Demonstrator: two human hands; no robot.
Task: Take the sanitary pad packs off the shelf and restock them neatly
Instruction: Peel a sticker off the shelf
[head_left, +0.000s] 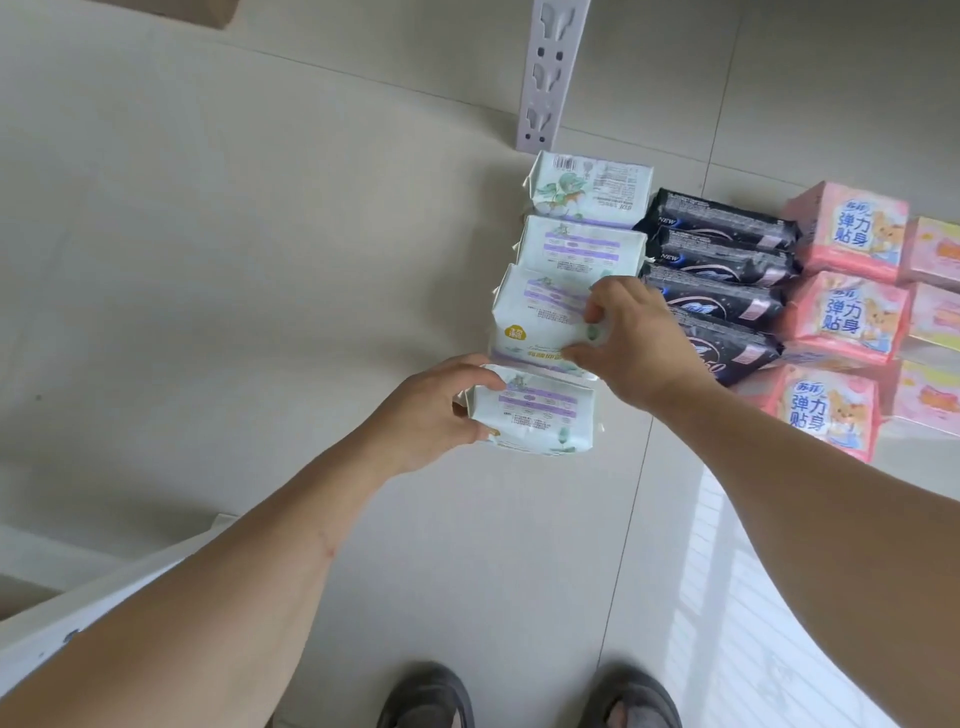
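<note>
Sanitary pad packs, white soft-plastic ones with purple bands, sat in a column on the pale tiled floor (260, 260) running out from the white perforated shelf post (550, 73). Left hand (423, 410) gripped the pack farthest from the post (535, 415), fingers curled round its end; right hand (631, 338) pinched the next pack (535, 317). Step looked like lining up the white column; next move probably needs both squared against the black glossy packs (722, 275) alongside.

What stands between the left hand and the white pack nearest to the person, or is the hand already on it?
Nothing visible stands between them. The left hand already grips the nearest white pack at its left end. The right hand grips the next white pack in the same row, just behind it.
</note>
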